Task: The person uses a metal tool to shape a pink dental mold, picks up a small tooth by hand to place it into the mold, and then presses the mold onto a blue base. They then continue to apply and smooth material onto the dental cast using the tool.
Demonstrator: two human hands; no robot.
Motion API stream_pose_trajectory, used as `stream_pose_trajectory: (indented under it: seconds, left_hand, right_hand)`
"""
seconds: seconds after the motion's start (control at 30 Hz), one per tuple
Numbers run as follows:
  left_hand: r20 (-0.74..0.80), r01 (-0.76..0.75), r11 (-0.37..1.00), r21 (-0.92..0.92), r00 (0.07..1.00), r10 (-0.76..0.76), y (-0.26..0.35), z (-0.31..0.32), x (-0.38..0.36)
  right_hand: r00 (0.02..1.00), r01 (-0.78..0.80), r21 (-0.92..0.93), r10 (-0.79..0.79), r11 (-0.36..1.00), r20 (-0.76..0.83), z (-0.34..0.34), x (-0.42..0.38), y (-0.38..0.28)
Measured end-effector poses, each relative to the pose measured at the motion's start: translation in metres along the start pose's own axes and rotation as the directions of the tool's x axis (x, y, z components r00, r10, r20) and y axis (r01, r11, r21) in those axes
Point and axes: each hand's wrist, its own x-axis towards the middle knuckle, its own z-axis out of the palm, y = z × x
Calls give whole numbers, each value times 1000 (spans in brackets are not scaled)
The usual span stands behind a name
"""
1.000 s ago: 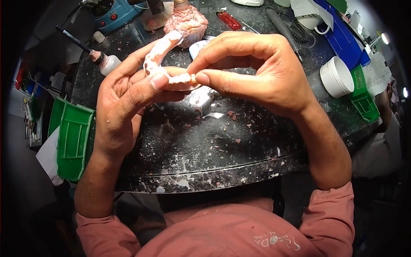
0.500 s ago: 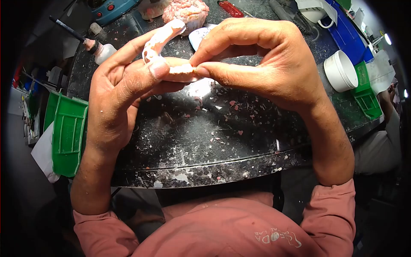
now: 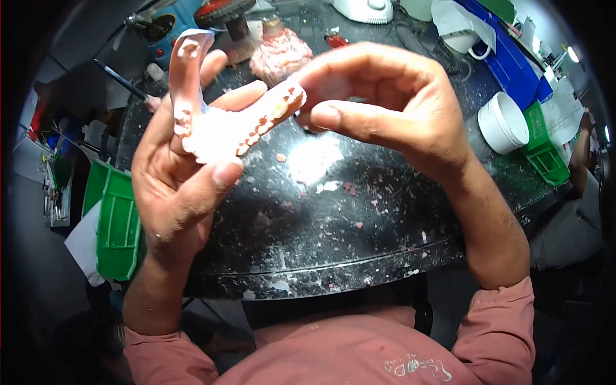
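Observation:
A pale U-shaped dental model (image 3: 218,128) with a pinkish surface and tooth-like bumps lies in my left hand (image 3: 183,186). The thumb presses its front and the fingers reach behind it. One arm of the model points up, the other toward the right, and its middle is washed out by glare. Close by the right tip of the model is my right hand (image 3: 398,109), thumb and index finger apart. Nothing shows between them, and some of its fingertips are hidden behind the model's end.
Behind the hands, a lumpy pink mass (image 3: 280,54) sits on the speckled black table (image 3: 333,224). A white tub (image 3: 504,122) and a green tray (image 3: 544,144) are at the right, beside a blue tray (image 3: 507,64). Another green tray (image 3: 119,218) is at the left.
The model has turned in my left hand, so its bumpy side now shows. My right thumb and index finger have parted and come off its end. The camera view has shifted a little.

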Motion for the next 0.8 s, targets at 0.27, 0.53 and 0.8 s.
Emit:
stream_pose_trajectory:
  seconds: [0.27,0.53,0.8]
  left_hand:
    - [104,241,956,-166,969,-226,-11,3,-11]
    - [133,432,845,-315,902,-412,-3,11,-11]
    - [48,428,883,-195,903,-427,0,17,-16]
  right_hand:
    - [980,-108,123,127,986,-154,19,-5,15]
    - [975,-146,164,170,976,-144,25,-9,25]
    - [986,-55,93,68,994,-152,31,-10,19]
